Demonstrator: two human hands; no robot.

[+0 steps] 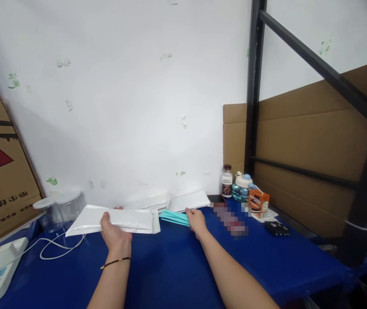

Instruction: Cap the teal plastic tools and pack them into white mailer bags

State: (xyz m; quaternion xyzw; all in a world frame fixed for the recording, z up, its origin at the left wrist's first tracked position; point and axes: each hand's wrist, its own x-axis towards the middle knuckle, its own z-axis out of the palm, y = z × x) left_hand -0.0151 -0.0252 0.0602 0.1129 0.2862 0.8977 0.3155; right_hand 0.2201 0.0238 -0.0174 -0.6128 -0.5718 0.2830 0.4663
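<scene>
We look from head height, forward and slightly down, across the nearby bench (pixel 157 274) to the wall (pixel 122 107).

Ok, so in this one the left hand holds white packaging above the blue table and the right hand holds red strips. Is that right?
Not quite: the strips in the right hand are turquoise, not red, as the head view shows. The left hand does hold white packaging above the blue table.

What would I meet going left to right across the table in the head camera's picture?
Power strip, clear plastic containers, left hand holding a white packet, turquoise strips, right hand, brown-capped bottle, orange carton.
</scene>
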